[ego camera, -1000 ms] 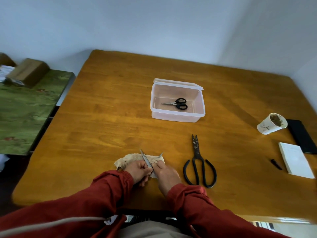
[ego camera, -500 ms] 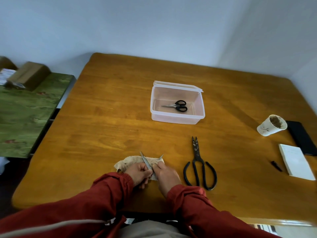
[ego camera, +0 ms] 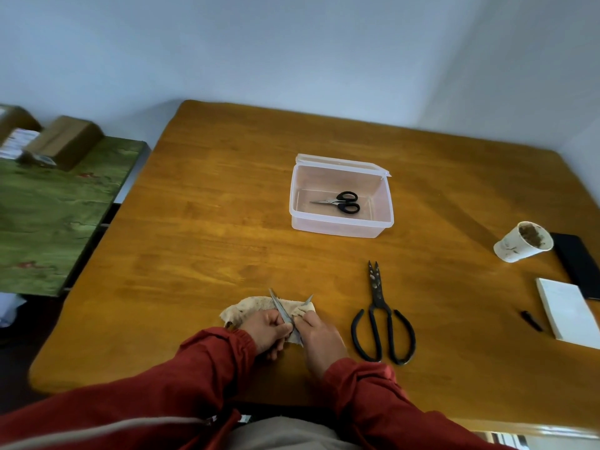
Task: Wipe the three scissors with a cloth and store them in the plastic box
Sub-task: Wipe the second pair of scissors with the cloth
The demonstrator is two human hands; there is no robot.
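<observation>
Near the table's front edge my left hand [ego camera: 267,332] and my right hand [ego camera: 319,336] meet over a beige cloth [ego camera: 251,310]. Between them is a pair of metal scissors [ego camera: 281,311] with its blades spread open; one tip points far-left, the other far-right. My left hand grips the scissors and my right hand pinches the cloth against a blade. Large black scissors [ego camera: 379,315] lie shut on the table just right of my right hand. A clear plastic box [ego camera: 302,219] stands open mid-table with small black-handled scissors [ego camera: 341,202] inside.
At the right edge stand a paper cup [ego camera: 521,242], a black phone [ego camera: 576,263], a white notepad [ego camera: 569,311] and a small black cap [ego camera: 531,320]. A green side table [ego camera: 55,216] with cardboard boxes [ego camera: 63,146] sits to the left.
My hands stay on the cloth and scissors with only slight rubbing movement. The view has tilted a little, so everything sits slightly lower in the frame.
</observation>
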